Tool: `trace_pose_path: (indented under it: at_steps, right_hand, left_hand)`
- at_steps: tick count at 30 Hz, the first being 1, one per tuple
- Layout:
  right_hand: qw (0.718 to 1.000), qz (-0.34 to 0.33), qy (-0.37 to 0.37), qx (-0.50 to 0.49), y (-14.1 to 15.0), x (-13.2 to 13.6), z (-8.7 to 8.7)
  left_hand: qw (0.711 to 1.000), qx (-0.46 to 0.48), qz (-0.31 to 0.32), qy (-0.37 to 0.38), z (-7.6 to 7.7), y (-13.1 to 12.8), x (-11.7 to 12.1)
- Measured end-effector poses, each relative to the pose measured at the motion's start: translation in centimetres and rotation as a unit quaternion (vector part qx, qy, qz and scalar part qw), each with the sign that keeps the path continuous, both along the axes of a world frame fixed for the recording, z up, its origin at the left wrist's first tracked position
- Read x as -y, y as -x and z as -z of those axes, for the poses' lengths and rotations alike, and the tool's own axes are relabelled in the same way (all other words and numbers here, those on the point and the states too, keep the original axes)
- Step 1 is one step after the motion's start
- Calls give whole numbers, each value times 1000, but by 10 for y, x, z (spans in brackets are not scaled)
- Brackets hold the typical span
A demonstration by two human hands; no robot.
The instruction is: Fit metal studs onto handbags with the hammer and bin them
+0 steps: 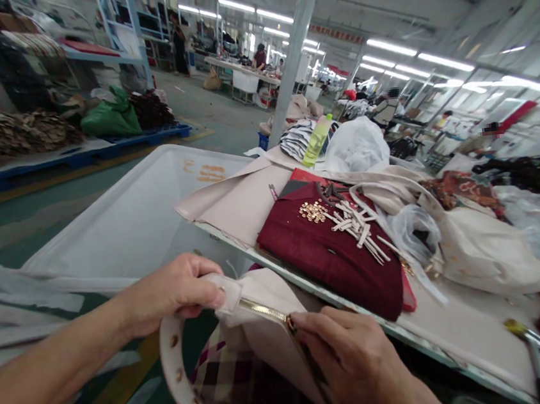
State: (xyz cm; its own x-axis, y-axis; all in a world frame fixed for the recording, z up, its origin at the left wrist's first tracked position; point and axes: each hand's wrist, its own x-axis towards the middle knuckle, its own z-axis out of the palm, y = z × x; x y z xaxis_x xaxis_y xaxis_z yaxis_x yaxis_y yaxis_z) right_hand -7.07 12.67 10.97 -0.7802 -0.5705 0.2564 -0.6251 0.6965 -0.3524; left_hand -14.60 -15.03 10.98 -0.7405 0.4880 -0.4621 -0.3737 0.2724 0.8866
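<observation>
A cream handbag (285,348) with a gold zipper (264,310) is held up between my two hands over my lap. My left hand (189,287) is closed, its thumb and fingers pinching the bag's end near the strap. The studded strap (180,378) loops down below that hand. My right hand (348,354) is closed at the zipper's near end, where a small gold part shows between thumb and finger, probably the zipper pull. Part of the zipper opening lies hidden behind the right hand.
On the table (458,336) a folded maroon cloth (315,261) carries gold rings (313,211) and white strips (356,222). A hammer (537,360) lies at the right. A white bin (108,225) stands left; a green bottle (316,140) and plastic bag (358,144) sit further back.
</observation>
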Motion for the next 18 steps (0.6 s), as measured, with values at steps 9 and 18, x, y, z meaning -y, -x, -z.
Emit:
trace_pose_path:
  at_steps: [9, 18]
  right_hand:
    - [978, 179, 27, 102, -4, -3, 42]
    - [967, 241, 81, -1, 46, -35, 36]
  left_hand:
    - [949, -231, 74, 204, -6, 23, -15]
    - [529, -804, 18, 270, 48, -29, -105]
